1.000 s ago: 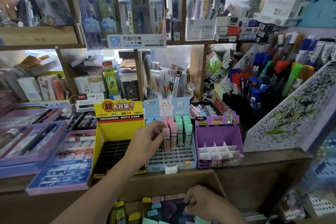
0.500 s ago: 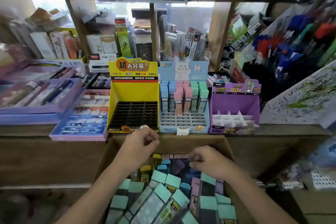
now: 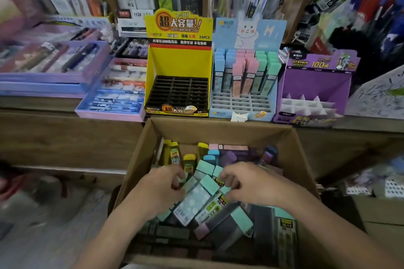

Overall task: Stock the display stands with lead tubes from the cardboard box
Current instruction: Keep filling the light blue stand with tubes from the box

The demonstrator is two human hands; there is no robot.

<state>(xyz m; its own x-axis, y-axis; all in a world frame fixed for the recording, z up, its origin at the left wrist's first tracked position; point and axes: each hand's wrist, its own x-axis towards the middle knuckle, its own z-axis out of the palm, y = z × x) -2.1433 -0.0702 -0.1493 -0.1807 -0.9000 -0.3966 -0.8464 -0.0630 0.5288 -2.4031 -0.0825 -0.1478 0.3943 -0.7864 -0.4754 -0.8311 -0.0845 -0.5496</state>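
On a wooden counter [image 3: 65, 105] in a stationery shop, purple trays of pens [image 3: 50, 65] lie at far left. Beside them stands a yellow display stand [image 3: 178, 61] with an open black grid of slots. Next comes a blue stand [image 3: 244, 102] with a rabbit on its header, where blue, pink and green lead tubes [image 3: 240, 72] stand upright in the rear rows and the front slots show bare. A purple stand [image 3: 314, 81] with white dividers sits at right.

Below the counter's edge, an open cardboard box [image 3: 218, 126] is heaped with loose tubes [image 3: 220, 223] capped in mint, pink, purple and yellow. A person's left hand [image 3: 161, 188] is inside the box, fingers bent over the capped end of a mint-topped tube [image 3: 196, 201]. The right hand [image 3: 251, 183] is just beside it, fingers curled down onto the pile. From this angle it cannot be told whether either hand has actually closed on a tube.
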